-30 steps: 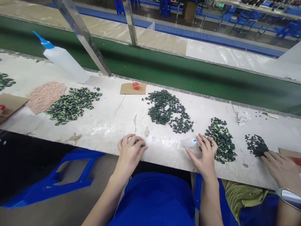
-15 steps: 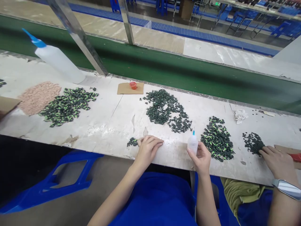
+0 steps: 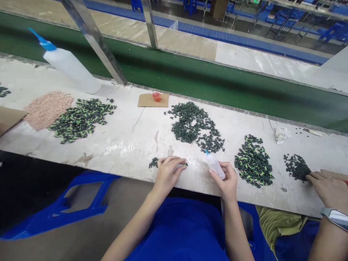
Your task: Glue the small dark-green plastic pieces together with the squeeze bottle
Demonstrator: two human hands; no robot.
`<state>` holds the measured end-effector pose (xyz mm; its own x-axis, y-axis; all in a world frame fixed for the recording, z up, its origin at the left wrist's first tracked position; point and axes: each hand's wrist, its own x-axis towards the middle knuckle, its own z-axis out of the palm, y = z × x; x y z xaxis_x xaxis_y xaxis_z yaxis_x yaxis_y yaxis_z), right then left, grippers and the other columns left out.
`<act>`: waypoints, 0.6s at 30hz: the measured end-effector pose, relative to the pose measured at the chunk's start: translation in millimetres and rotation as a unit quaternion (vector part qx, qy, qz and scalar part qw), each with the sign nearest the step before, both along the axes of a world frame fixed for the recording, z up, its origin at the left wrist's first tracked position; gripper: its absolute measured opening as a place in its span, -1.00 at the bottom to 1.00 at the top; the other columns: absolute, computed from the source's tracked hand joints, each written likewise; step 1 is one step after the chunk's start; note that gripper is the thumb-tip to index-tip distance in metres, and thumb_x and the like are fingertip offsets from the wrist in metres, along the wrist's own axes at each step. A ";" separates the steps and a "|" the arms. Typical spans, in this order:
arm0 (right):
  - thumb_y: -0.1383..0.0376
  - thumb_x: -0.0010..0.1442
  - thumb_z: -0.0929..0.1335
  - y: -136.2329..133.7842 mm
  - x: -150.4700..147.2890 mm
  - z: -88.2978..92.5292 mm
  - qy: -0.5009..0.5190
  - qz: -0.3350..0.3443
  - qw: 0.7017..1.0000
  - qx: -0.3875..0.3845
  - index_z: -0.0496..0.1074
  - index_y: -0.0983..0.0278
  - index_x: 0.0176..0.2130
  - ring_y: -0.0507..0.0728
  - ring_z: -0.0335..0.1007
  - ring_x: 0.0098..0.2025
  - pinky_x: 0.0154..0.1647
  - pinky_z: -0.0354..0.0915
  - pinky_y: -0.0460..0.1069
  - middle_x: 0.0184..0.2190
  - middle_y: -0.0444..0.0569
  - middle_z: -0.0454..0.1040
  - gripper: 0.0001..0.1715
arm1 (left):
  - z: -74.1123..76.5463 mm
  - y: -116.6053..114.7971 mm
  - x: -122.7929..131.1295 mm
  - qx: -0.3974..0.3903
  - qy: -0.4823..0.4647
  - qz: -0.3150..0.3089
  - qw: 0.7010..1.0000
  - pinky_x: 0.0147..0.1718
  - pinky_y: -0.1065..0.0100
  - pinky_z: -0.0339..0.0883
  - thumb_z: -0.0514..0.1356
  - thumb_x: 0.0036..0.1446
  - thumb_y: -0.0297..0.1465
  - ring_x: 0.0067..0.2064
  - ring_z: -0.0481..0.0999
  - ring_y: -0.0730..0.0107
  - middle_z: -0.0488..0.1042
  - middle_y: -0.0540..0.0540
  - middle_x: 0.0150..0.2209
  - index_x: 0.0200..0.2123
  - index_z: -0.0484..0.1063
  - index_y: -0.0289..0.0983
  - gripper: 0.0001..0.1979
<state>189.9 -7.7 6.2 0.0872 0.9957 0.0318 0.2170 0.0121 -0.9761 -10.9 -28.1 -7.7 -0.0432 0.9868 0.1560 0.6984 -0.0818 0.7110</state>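
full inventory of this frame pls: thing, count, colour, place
small squeeze bottle: 1, clear with blue tip, in right hand, tilted left
large squeeze bottle: 1, white with blue nozzle, far left
dark green parts pile: 1, table centre
green-and-black parts piles: 2, right of centre and left
pink parts pile: 1, left
small dark parts cluster: 1, beside left hand
red cup: 1, on cardboard
conveyor belt: 1, green, behind table
co-worker's hand: 1, far right
left hand: on table edge
right hand: holding bottle
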 end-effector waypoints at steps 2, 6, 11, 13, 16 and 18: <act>0.16 -0.11 0.49 0.4 1.9 -0.3 0.012 0.012 1.000 -0.003 0.50 0.27 -0.32 0.16 0.48 -0.41 -0.46 0.36 -0.01 -0.39 -0.01 0.59 -0.67 | 0.2 0.0 -0.7 -0.004 -0.012 -0.003 1.000 -0.06 0.13 0.09 0.23 0.13 -0.45 -0.08 0.52 0.24 0.62 -0.02 -0.21 -0.22 0.47 -0.16 -0.86; 0.15 -0.09 0.49 0.8 -3.4 -7.2 0.077 -0.008 0.996 -0.044 0.55 0.29 -0.35 0.15 0.47 -0.43 -0.43 0.35 0.00 -0.47 -0.04 0.57 -0.71 | -1.0 -0.6 -2.2 0.003 -0.017 0.002 1.000 -0.06 0.14 0.11 0.24 0.11 -0.47 -0.08 0.53 0.24 0.62 -0.02 -0.21 -0.24 0.48 -0.17 -0.86; 0.12 -0.04 0.44 3.2 -20.8 -9.3 0.084 -0.069 0.993 -0.051 0.51 0.31 -0.48 0.08 0.36 -0.53 -0.49 0.30 -0.02 -0.56 -0.07 0.51 -0.71 | -2.9 0.6 -2.2 0.003 -0.021 0.006 1.000 -0.06 0.14 0.11 0.25 0.10 -0.46 -0.14 0.56 0.27 0.63 0.00 -0.25 -0.28 0.49 -0.16 -0.90; 0.12 -0.05 0.44 4.1 -25.9 -6.4 0.066 -0.076 0.994 -0.050 0.48 0.32 -0.52 0.06 0.31 -0.57 -0.51 0.28 -0.03 -0.61 -0.10 0.47 -0.71 | -2.9 1.6 -2.2 -0.004 -0.021 0.008 1.000 -0.05 0.13 0.09 0.26 0.09 -0.47 -0.16 0.58 0.28 0.63 0.00 -0.27 -0.29 0.49 -0.17 -0.90; 0.13 -0.05 0.44 4.8 -30.3 -3.3 0.050 -0.075 0.994 -0.057 0.45 0.31 -0.56 0.04 0.28 -0.58 -0.52 0.27 -0.04 -0.65 -0.12 0.42 -0.71 | -2.6 2.7 -2.5 -0.012 -0.020 0.010 1.000 -0.04 0.11 0.08 0.28 0.07 -0.46 -0.17 0.58 0.27 0.64 0.00 -0.29 -0.30 0.49 -0.18 -0.90; 0.14 -0.05 0.44 4.9 -31.6 -3.3 0.046 -0.070 0.995 -0.063 0.46 0.32 -0.56 0.04 0.28 -0.58 -0.52 0.27 -0.05 -0.65 -0.12 0.42 -0.72 | -2.6 3.2 -2.8 -0.015 -0.018 0.008 1.000 -0.04 0.11 0.07 0.28 0.08 -0.46 -0.16 0.58 0.27 0.64 0.00 -0.29 -0.30 0.49 -0.18 -0.91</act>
